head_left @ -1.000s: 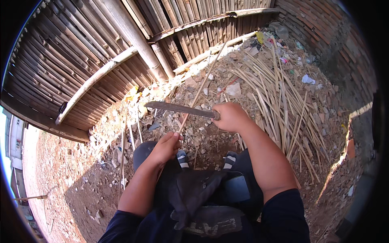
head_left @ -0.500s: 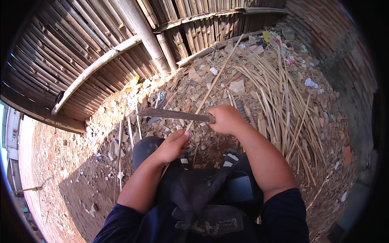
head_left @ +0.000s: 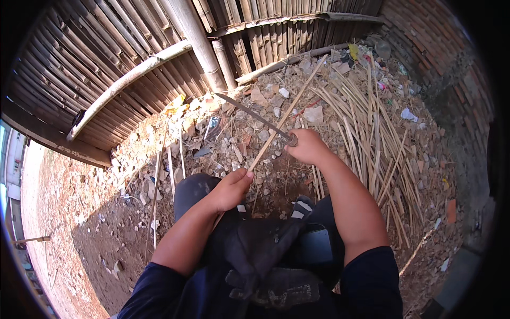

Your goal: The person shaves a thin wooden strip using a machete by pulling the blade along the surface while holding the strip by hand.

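Observation:
My left hand (head_left: 234,190) is closed around a long, thin bamboo strip (head_left: 289,110), which slants away from me to the upper right. The strip's near end runs back under my left forearm. My right hand (head_left: 308,146) grips a machete (head_left: 252,113) by its handle, mostly hidden in the fist. Its dark blade points to the far left and crosses the strip a little beyond my left hand. Whether the edge presses into the strip I cannot tell.
A loose pile of split bamboo strips (head_left: 374,138) lies to the right. More strips (head_left: 159,186) lie at left. Rubble and litter cover the ground toward the bamboo wall (head_left: 133,58); a brick wall (head_left: 441,48) stands at right. A phone (head_left: 317,245) rests on my lap.
The machete has swung from nearly level to tilted, its tip now farther away. My right hand has moved slightly away and rightward along the strip. The left hand keeps its hold.

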{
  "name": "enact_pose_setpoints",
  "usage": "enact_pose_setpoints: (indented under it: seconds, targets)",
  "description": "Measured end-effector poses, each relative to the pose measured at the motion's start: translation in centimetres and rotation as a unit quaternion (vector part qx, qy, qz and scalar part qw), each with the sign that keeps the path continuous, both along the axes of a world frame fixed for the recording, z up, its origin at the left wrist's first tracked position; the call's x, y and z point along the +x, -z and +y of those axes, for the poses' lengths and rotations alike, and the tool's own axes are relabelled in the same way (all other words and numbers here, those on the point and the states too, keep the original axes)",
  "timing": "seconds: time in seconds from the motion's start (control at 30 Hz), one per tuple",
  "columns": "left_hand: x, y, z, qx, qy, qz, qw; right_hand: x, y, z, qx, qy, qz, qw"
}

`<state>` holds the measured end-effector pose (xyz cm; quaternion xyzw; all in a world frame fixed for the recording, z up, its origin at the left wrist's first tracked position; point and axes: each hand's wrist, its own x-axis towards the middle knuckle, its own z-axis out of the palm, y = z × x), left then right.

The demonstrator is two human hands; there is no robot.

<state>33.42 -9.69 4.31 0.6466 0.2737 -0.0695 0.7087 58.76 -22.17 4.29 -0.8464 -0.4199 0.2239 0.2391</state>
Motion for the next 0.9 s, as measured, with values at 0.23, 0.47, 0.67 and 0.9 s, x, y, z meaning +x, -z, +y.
enact_pose_setpoints:
  seconds: [0.23, 0.47, 0.67, 0.9]
  targets:
    - [-0.2, 0.4, 0.7, -0.076, -0.009, -0.014, 0.997, -0.5, -0.5, 0.6, -0.005, -0.05, 0.051, 0.997]
    - [-0.7, 1.1, 0.4, -0.056, -0.022, -0.002, 0.998, -2.2, -1.2, 0.8, -0.031, -0.094, -0.018, 0.995]
    - [-0.4, 0.7, 0.1, 0.014, -0.003, -0.005, 1.0, -0.4, -1.1, 0.3, -0.04, -0.013, 0.002, 0.999]
    - [0.0, -0.1, 0.2, -0.031, 0.002, -0.025, 0.999, 1.6, 1.0, 0.0, -0.009, 0.053, 0.023, 0.998]
